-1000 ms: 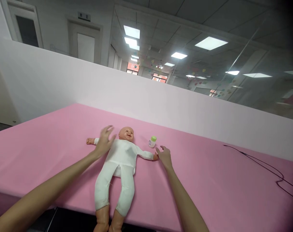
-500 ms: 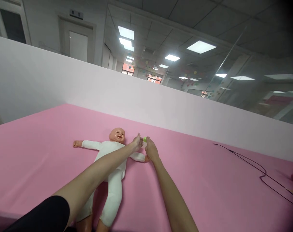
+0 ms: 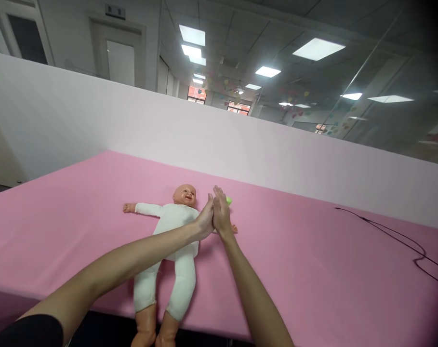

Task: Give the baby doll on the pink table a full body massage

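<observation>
The left hand (image 3: 205, 219) and the right hand (image 3: 221, 212) are flat, with their palms pressed together, over one arm of the doll (image 3: 175, 219). The doll lies on its back on the pink tabletop (image 3: 294, 250), its head toward the white wall (image 3: 204, 135). A green cap (image 3: 229, 200) peeks out behind the right hand.

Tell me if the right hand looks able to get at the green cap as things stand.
Probably yes: the green cap shows just beyond the right hand, with nothing else visible between them. The right hand sits palm to palm with the left hand, though, so it may need freeing first.
</observation>
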`<act>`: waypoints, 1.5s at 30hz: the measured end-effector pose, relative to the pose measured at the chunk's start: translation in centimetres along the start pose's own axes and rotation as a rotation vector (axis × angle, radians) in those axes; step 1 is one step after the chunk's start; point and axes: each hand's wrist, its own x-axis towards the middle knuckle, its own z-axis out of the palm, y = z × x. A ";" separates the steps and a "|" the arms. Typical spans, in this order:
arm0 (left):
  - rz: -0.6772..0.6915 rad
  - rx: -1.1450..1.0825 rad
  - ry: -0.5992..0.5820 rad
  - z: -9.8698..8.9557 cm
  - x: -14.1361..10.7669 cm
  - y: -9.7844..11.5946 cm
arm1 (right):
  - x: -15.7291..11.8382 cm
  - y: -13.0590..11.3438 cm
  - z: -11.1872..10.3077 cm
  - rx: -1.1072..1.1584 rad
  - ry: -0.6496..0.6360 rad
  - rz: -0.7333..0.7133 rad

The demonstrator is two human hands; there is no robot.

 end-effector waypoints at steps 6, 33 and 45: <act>0.230 -0.071 0.013 -0.8 -5.5 3.3 | -3.8 -7.0 3.9 -0.059 -0.094 -0.131; 0.281 1.262 0.112 -13.4 -8.6 0.9 | -5.9 -1.3 5.8 -0.281 -0.597 -0.001; 0.024 1.345 0.087 -16.1 -12.2 1.5 | -9.1 -2.4 2.2 -0.255 -0.624 0.282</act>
